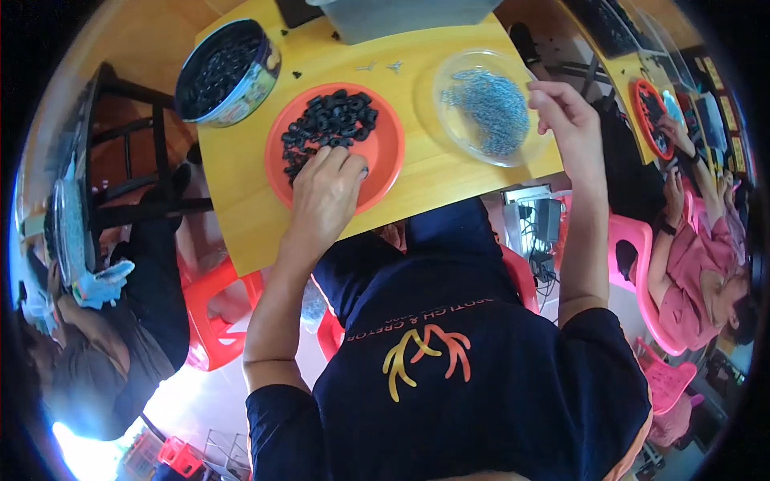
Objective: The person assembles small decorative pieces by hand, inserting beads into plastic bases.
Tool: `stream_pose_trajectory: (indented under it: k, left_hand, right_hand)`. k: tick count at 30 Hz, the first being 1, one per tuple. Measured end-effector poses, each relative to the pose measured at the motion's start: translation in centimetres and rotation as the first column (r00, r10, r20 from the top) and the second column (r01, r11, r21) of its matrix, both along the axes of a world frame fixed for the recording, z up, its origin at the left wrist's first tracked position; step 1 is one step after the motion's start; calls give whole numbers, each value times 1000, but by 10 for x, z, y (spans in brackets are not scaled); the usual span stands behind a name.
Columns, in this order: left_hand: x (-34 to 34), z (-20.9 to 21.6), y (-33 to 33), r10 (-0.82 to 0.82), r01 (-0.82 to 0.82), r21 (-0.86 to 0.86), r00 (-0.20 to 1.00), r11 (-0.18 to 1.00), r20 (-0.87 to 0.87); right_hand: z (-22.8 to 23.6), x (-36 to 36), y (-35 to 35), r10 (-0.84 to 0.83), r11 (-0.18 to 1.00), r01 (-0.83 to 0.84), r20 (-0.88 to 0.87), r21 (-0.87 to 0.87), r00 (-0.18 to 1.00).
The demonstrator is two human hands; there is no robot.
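My left hand (327,183) is over the round orange-red dish (389,152), fingers bent down together at the edge of a heap of small black plastic parts (337,116). A dark bit shows beside its thumb; the fingertips are partly hidden, so what they grip is unclear. Off to the right, my right hand (568,120) is raised at the right rim of a clear round tub (439,96). Its fingers are curled in toward the thumb, and anything between them is too small to make out. Many small silvery screws (493,112) lie in the tub.
At the table's far left stands a round tin (241,100) full of black parts. A few loose screws (393,66) lie near a grey plastic bin (409,20). People sit on both sides; the person at right reaches over another red dish (651,120).
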State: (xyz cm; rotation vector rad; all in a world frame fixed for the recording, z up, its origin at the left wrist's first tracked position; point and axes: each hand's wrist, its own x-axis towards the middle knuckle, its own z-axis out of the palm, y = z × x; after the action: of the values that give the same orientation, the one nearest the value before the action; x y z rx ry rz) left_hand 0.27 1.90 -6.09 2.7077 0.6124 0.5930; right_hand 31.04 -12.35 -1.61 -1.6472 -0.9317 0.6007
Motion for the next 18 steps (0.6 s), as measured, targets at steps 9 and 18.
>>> stream_pose_trajectory:
  k: [9, 18]
  left_hand:
    - [2, 9, -8, 33, -37, -128, 999, 991, -31]
    - [-2, 5, -5, 25, -37, -215, 998, 976, -61]
  right_hand:
    - [-16, -15, 14, 350, 935, -229, 603, -270, 717]
    - [-32, -24, 34, 545, 838, -272, 708, -473, 449]
